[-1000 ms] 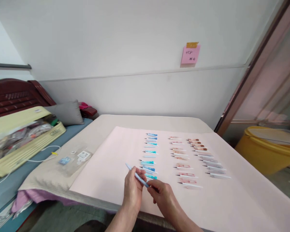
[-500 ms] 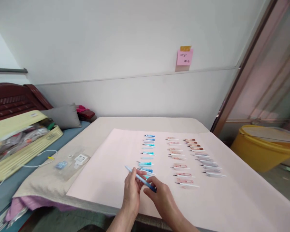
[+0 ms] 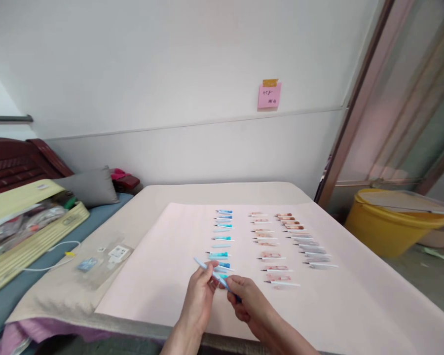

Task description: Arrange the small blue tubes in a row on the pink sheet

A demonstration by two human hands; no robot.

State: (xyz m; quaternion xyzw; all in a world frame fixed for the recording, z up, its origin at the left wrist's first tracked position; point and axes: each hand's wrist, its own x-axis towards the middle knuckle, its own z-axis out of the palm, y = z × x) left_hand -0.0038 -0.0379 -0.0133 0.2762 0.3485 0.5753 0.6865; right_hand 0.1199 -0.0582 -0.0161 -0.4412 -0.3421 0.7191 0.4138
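Observation:
My left hand [image 3: 201,287] is closed around the light-blue front part of a blue pen [image 3: 200,263]. My right hand [image 3: 246,298] grips the pen's dark-blue rear end, most of which its fingers hide. The pen slants from upper left to lower right above the near edge of the table. Just beyond my hands lies a column of blue and turquoise pen parts with white refills [image 3: 222,238]. To its right is a column of pink-patterned barrels [image 3: 276,268] with refills. Farther right, brown barrels [image 3: 292,222] and clear grey barrels [image 3: 318,256] lie with refills.
Pale pink paper [image 3: 144,276] covers the table. Clear plastic bags [image 3: 105,264] lie at its left. A yellow box [image 3: 40,236] with packed contents and a grey pillow [image 3: 91,187] rest on the bed. A yellow bin [image 3: 388,227] stands right. A pink note [image 3: 269,96] hangs on the wall.
My right hand has closed more fully around the pen's dark-blue end, its fingers wrapping round it. My left hand keeps its hold. The camera view has shifted slightly.

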